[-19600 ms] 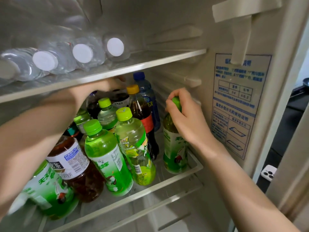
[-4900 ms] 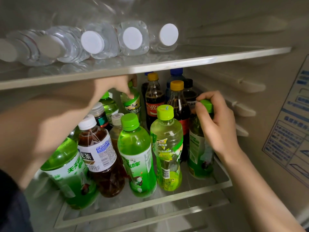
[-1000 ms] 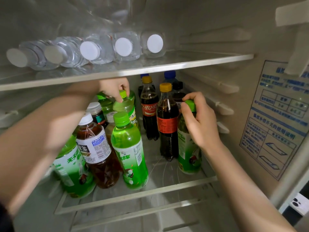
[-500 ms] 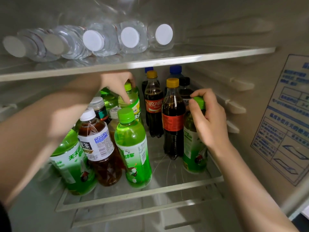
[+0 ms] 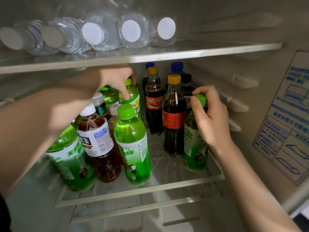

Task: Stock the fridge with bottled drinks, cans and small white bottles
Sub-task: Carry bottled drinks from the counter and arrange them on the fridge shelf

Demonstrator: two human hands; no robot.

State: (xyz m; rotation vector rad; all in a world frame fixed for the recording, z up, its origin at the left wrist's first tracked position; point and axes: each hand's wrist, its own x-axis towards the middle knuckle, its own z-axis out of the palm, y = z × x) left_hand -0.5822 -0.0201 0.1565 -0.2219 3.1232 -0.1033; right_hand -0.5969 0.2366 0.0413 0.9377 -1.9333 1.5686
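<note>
Both my hands are inside the fridge, over the middle glass shelf (image 5: 167, 186). My left hand (image 5: 117, 81) grips the neck of a pale green bottle (image 5: 132, 101) standing at the back of the left cluster. My right hand (image 5: 209, 114) holds a dark green tea bottle (image 5: 194, 148) by its green cap, upright at the shelf's right side. Beside it stand two cola bottles with yellow caps (image 5: 173, 124), (image 5: 153, 104). In front on the left are a bright green bottle (image 5: 132, 144), a brown tea bottle (image 5: 98, 141) and another green bottle (image 5: 70, 158).
Several clear water bottles (image 5: 130, 32) lie on their sides on the upper shelf (image 5: 150, 54), white caps facing me. Blue-capped bottles (image 5: 176, 67) stand at the back. The fridge's right wall (image 5: 267, 81) carries a blue printed label (image 5: 284, 124). Bare glass shows between the two bottle groups.
The pale green bottle that stood in the front row is now at the back under my left hand, leaving a gap. My right hand has kept its hold on the dark green bottle.
</note>
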